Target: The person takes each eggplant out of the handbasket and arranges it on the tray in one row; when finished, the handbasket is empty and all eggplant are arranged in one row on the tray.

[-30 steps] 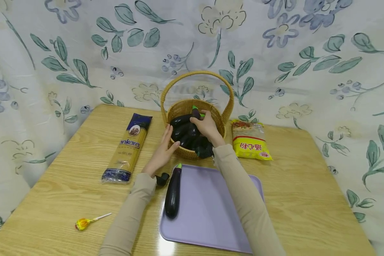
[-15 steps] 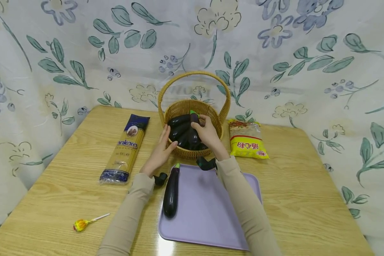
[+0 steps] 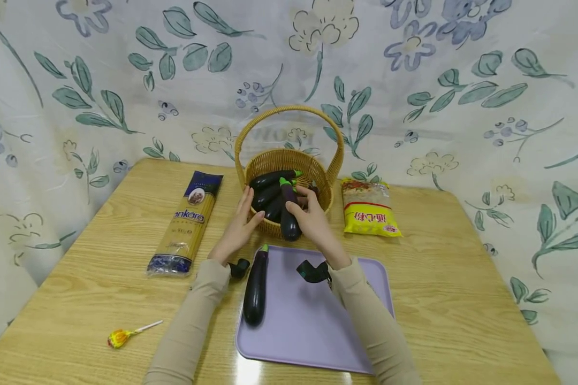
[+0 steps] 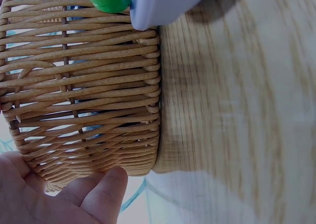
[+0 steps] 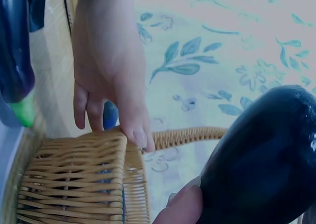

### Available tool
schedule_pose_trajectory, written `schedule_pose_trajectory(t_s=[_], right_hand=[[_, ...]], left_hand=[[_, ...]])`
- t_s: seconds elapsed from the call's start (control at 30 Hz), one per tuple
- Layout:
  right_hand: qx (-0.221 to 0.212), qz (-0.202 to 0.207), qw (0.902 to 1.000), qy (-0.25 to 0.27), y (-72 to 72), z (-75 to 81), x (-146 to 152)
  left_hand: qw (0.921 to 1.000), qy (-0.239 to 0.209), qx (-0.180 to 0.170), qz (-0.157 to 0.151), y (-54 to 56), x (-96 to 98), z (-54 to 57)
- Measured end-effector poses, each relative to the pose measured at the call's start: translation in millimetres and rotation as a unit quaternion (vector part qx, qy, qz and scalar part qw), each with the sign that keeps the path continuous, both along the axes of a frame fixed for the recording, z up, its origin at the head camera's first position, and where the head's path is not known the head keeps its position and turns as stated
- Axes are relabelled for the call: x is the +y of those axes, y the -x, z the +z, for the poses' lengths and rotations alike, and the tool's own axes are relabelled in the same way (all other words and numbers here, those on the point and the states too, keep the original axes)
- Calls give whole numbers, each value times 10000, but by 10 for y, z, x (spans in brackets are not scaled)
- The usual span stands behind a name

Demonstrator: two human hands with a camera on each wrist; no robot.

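- Over the front of the wicker basket [image 3: 279,158], you hold a dark eggplant [image 3: 289,224] in your right hand [image 3: 313,219], thumb on one side of it, its green stem toward the back and its blunt end toward you.
- Your left hand [image 3: 236,230] rests against the basket's left side with fingers extended; let it press just enough to stop the wicker from tipping.
- Lift before you draw back, so the blunt end clears the front rim; whether it touches there, you cannot tell.
- Grip firmly but without squeezing, since the glossy skin looks likely to slip.
- Watch the other eggplants [image 3: 272,179] heaped at the left inside; the held one could drag them.
- Mind the eggplant on the tray [image 3: 313,321], lying along its left edge, close to your left wrist.
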State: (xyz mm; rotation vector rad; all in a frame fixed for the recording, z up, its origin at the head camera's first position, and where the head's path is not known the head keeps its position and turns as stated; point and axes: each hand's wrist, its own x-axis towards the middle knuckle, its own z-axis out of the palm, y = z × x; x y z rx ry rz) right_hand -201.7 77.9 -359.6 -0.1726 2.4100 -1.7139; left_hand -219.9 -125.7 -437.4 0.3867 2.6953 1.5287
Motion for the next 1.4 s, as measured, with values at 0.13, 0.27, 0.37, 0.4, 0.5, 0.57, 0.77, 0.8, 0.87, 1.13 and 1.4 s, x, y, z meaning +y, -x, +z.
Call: schedule_pose_trajectory(t_s=[0.13, 0.27, 0.37, 0.4, 0.5, 0.57, 0.77, 0.8, 0.87, 1.13, 1.4], right_hand=[[158, 0, 9998, -127, -81, -4, -6], [257, 54, 9993, -261, -166, 2, 2], [304, 71, 9991, -277, -211, 0, 5], [301, 75, 9992, -270, -222, -4, 6], [245, 76, 9994, -250, -251, -38, 6], [196, 98, 9995, -232, -277, -66, 4], [183, 196, 9995, -186, -408, -143, -7], [188, 219, 9995, -157, -435, -156, -9], [172, 242, 9995, -67, -480, -192, -16], [158, 252, 9995, 96, -648, -310, -6], [-163, 353, 9992, 68, -775, -464, 6]], left_hand=[[10000, -19, -8, 13, 3, 0, 14], [10000, -46, -9, -8, 22, 1, 8], [10000, -80, 18, -35, 47, 5, 8], [9999, -95, 42, -48, 58, 7, 7], [9999, -107, 73, -67, 76, 12, 7], [9999, -105, 57, -61, 76, 15, 6], [9999, -80, 3, -68, 44, 23, 17], [9999, -78, 0, -69, 41, 22, 16], [10000, -72, -14, -55, 35, 21, 17], [10000, -27, 4, -10, 23, 4, -2], [10000, -67, -16, -55, 19, -5, -11]])
